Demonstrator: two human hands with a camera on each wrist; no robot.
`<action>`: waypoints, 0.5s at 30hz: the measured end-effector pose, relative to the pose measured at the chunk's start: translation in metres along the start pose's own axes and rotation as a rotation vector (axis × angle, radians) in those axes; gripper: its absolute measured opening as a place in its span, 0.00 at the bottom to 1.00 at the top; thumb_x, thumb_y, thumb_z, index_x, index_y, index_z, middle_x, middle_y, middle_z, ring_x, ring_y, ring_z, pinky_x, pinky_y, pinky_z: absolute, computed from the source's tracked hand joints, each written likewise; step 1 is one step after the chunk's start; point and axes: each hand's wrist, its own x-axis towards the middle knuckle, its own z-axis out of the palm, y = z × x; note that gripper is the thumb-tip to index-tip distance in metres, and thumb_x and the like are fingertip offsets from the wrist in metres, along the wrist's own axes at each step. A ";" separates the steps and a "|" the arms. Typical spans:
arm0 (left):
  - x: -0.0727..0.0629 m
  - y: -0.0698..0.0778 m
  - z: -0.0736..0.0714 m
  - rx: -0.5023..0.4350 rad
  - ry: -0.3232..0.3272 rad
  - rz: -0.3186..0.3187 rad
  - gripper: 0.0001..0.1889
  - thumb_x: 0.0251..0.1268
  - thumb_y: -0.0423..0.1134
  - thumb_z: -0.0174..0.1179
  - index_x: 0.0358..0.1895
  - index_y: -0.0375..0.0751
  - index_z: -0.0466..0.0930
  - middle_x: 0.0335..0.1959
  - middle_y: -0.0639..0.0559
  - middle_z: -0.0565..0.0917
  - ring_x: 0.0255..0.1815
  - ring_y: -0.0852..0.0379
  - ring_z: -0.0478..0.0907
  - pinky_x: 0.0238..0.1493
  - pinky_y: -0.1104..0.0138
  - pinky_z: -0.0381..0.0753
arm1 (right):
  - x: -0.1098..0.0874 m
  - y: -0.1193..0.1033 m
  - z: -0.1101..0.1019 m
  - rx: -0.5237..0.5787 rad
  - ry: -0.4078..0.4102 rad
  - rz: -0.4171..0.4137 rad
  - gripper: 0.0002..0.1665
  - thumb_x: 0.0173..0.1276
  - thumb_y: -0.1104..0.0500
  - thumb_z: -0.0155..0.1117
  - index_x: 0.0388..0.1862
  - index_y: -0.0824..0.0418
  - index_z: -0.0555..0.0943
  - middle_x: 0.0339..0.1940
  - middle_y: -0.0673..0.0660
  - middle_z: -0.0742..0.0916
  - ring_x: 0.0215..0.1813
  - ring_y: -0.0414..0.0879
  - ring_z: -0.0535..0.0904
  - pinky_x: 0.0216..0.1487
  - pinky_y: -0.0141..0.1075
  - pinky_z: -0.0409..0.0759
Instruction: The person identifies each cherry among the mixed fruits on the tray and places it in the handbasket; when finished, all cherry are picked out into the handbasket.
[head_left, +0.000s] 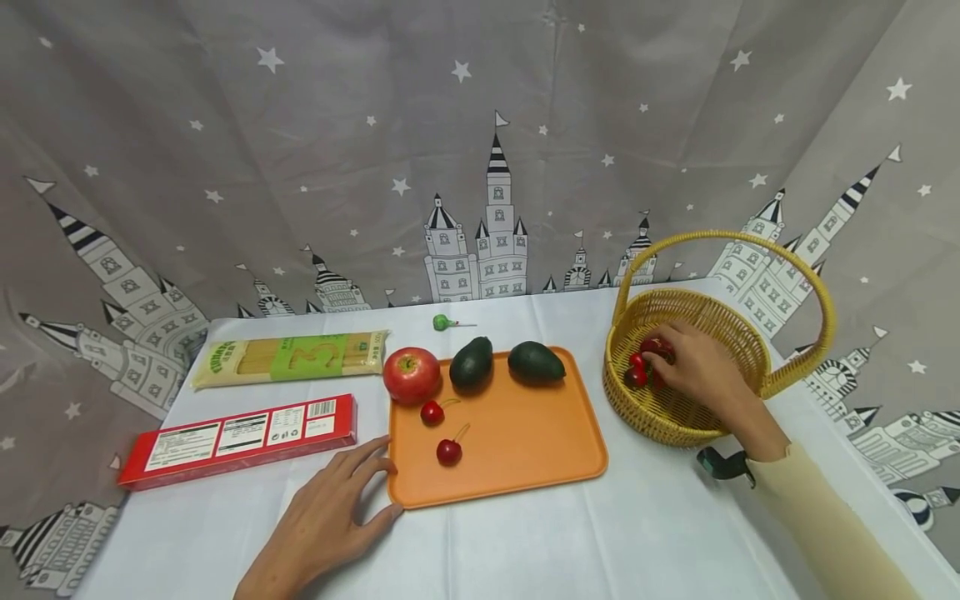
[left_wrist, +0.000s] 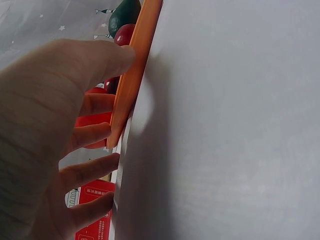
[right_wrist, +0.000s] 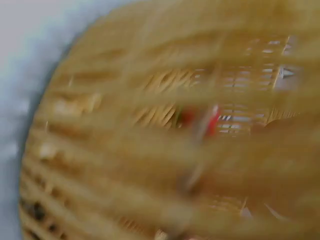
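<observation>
My left hand [head_left: 333, 504] rests at the near left corner of the orange tray [head_left: 517, 442], fingers spread and thumb at its rim. On the tray are a red apple [head_left: 412, 375], two dark green avocados [head_left: 472, 364] and two cherries [head_left: 448, 452] with stems. My right hand [head_left: 693, 362] reaches down into the yellow wicker basket [head_left: 652, 425], thumb and fingers pinching a red cherry [head_left: 657, 345]. More cherries [head_left: 636, 377] lie beside the fingertips. In the right wrist view, the blurred basket wall [right_wrist: 110, 165] hides most of that hand.
Left of the tray lie a pack of noodles [head_left: 292, 358] and a long red box [head_left: 240, 440]. A green lollipop [head_left: 441, 322] lies behind the tray. The basket's tall handle [head_left: 723, 236] arches over the right side. A grey curtain [head_left: 337, 167] stands behind the table.
</observation>
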 end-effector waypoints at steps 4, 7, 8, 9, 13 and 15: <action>0.000 0.000 0.001 0.002 0.006 0.003 0.25 0.59 0.60 0.78 0.55 0.57 0.84 0.76 0.49 0.77 0.73 0.42 0.75 0.70 0.36 0.78 | -0.003 -0.014 -0.002 0.022 0.045 -0.037 0.18 0.73 0.58 0.75 0.57 0.64 0.86 0.52 0.66 0.87 0.50 0.62 0.86 0.49 0.59 0.88; 0.000 0.000 0.001 0.004 0.002 0.001 0.25 0.58 0.60 0.78 0.55 0.57 0.85 0.76 0.49 0.77 0.73 0.42 0.75 0.70 0.36 0.78 | -0.005 -0.024 -0.001 0.040 0.078 -0.064 0.18 0.73 0.60 0.75 0.58 0.65 0.85 0.51 0.66 0.87 0.48 0.61 0.86 0.47 0.57 0.89; 0.000 0.001 0.001 0.004 -0.001 -0.002 0.25 0.58 0.61 0.78 0.56 0.57 0.85 0.76 0.49 0.77 0.74 0.41 0.75 0.70 0.36 0.78 | -0.006 -0.028 -0.001 0.046 0.089 -0.074 0.18 0.73 0.60 0.75 0.58 0.64 0.85 0.51 0.66 0.87 0.47 0.60 0.86 0.46 0.56 0.89; 0.000 0.001 0.001 0.004 -0.005 -0.005 0.25 0.58 0.61 0.78 0.56 0.57 0.85 0.76 0.49 0.77 0.74 0.41 0.75 0.70 0.36 0.78 | -0.006 -0.031 0.000 0.054 0.098 -0.086 0.18 0.73 0.60 0.74 0.58 0.64 0.85 0.51 0.65 0.87 0.47 0.60 0.86 0.46 0.54 0.89; 0.000 0.001 0.000 0.002 -0.020 -0.013 0.26 0.58 0.61 0.78 0.56 0.56 0.84 0.76 0.49 0.77 0.74 0.41 0.75 0.71 0.35 0.77 | -0.007 -0.047 0.004 0.085 0.130 -0.124 0.18 0.72 0.60 0.75 0.59 0.62 0.86 0.53 0.62 0.88 0.45 0.57 0.85 0.42 0.49 0.87; 0.000 0.001 0.000 0.002 -0.017 -0.012 0.26 0.59 0.61 0.78 0.56 0.57 0.84 0.76 0.49 0.77 0.74 0.41 0.75 0.71 0.35 0.77 | -0.007 -0.055 0.005 0.102 0.133 -0.139 0.19 0.72 0.59 0.75 0.60 0.61 0.86 0.53 0.61 0.88 0.44 0.55 0.84 0.41 0.48 0.86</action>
